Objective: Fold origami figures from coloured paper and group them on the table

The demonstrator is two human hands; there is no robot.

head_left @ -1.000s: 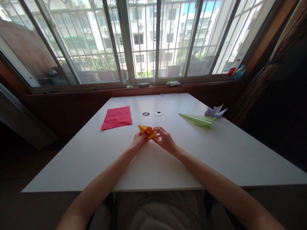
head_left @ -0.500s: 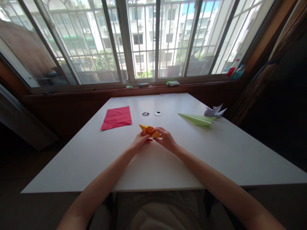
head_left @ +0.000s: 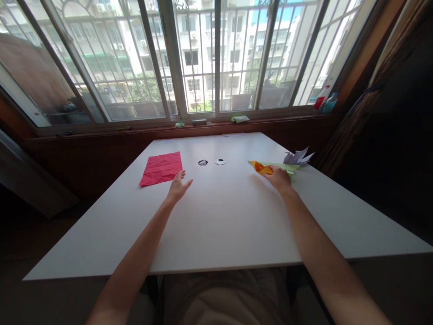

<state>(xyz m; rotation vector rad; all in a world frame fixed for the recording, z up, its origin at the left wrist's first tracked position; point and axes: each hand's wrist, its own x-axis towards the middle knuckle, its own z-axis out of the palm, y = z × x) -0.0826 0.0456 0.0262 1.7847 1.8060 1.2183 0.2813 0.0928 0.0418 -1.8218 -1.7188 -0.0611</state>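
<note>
My right hand (head_left: 279,178) is closed on a folded yellow-orange paper boat (head_left: 260,168), holding it just in front of a light green paper plane (head_left: 287,169) and partly covering that plane. Fingers spread, my left hand (head_left: 179,186) holds nothing. It is at the lower right corner of a creased red paper sheet (head_left: 160,168); whether the fingertips touch the sheet I cannot tell. Behind the green plane lies a pale purple folded paper piece (head_left: 299,156) with pointed flaps.
The white table (head_left: 219,225) has a round hole (head_left: 203,163) and a round cover (head_left: 220,161) near its middle. Small packets, among them a green-and-white one (head_left: 240,119), lie on the windowsill. Bottles (head_left: 322,98) stand at its right end.
My hands have parted. The right one has carried the folded yellow-orange paper rightward to the green plane; the left has let go of it and moved left to the red sheet.
</note>
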